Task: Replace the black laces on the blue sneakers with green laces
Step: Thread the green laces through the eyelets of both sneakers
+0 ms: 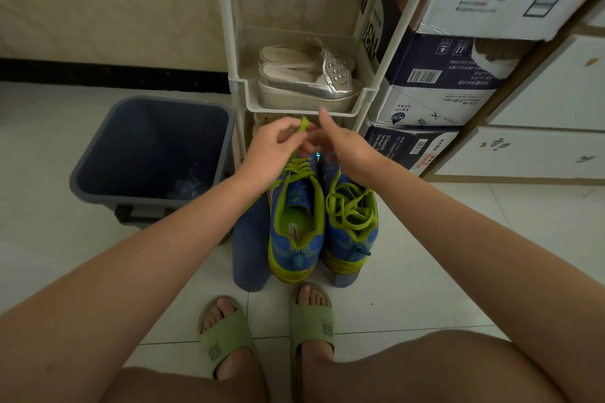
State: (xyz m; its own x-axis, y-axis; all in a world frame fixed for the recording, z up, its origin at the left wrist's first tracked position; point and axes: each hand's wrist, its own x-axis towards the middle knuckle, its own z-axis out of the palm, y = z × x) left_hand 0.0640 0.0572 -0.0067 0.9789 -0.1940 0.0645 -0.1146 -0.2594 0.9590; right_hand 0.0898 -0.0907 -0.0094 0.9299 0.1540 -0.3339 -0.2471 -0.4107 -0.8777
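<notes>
Bare thighs (458, 370) fill the bottom edge, above them two feet in soft green slides (226, 340) on glossy white tile (425, 271). At far left stands a square grey plastic bin (76, 180), well apart from the work.

The left hand (271, 150) pinches a flat, woven green lace (302, 126) between thumb and curled fingers and holds it up over the toe end of the left sneaker (296, 229). That shoe is blue knit mesh with a lime collar and sole, and it is propped on a rounded blue stool (248, 239). Just beside it, touching, the right sneaker (352, 232) carries a green lace heaped loose in its opening. No black lace shows.

The right hand (347, 147) has its thumb raised. Its fingers curl under towards the lace, and I cannot tell whether they hold it.

A flat lace twists easily, so a careless pull would likely leave it kinked in the eyelets. The slim pinch could slip and the end drop back. A hard tug might tip either shoe off the narrow stool, and the loose heap could snag.

Behind is a white plastic rack (363, 101) with glittery silver shoes (307, 82), and to the right are stacked cardboard boxes (438, 75).
</notes>
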